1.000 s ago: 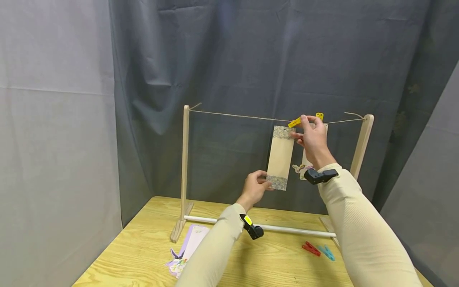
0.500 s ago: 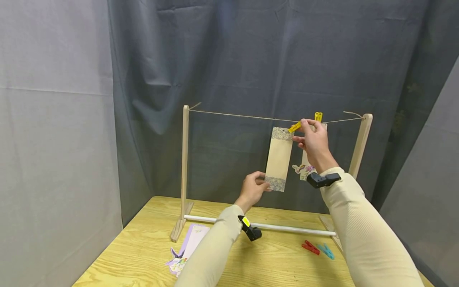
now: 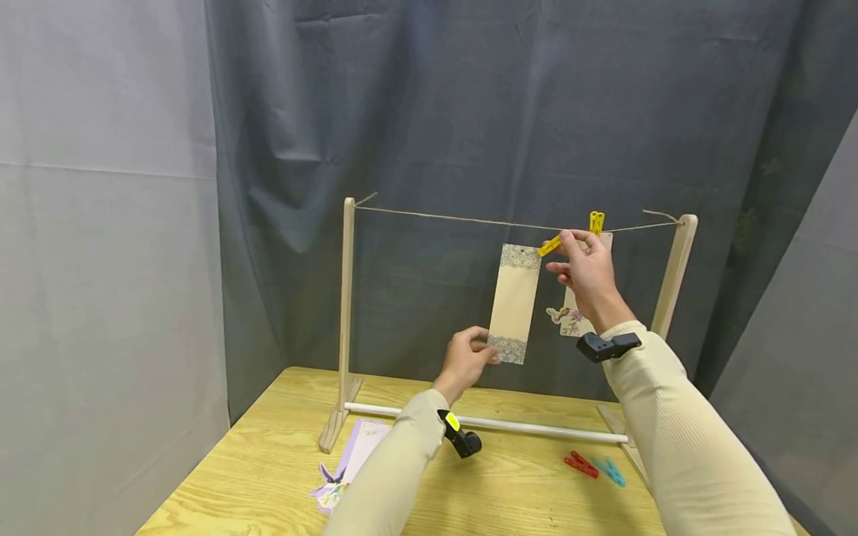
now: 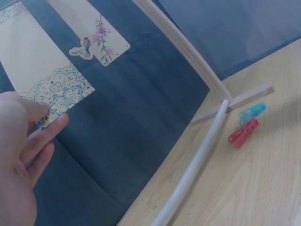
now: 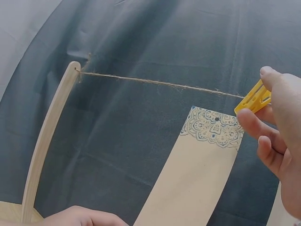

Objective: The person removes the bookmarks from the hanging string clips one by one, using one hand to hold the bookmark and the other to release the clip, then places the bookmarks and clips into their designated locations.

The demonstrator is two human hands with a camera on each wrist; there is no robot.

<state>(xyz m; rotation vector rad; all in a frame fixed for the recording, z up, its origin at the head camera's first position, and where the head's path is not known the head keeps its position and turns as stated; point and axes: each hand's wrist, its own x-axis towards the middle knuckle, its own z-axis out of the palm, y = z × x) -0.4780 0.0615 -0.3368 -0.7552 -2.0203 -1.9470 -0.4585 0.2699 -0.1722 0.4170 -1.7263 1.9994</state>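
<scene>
Lower centre: left hand (image 3: 467,357) pinching bottom corner of tan bookmark (image 3: 514,301). Centre right: right hand (image 3: 588,272) gripping yellow clothespin (image 3: 551,245) at bookmark's top, just under twine line (image 3: 456,217). Card thin, light, probably easily creased; best held by edges.

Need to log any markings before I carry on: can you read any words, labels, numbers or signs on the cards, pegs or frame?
None: no letters or numbers show in any view.
Tan card: only blue lace patterns at its ends.
Hung card: only a bird and blossoms.
Yellow peg: no marking visible.
</scene>
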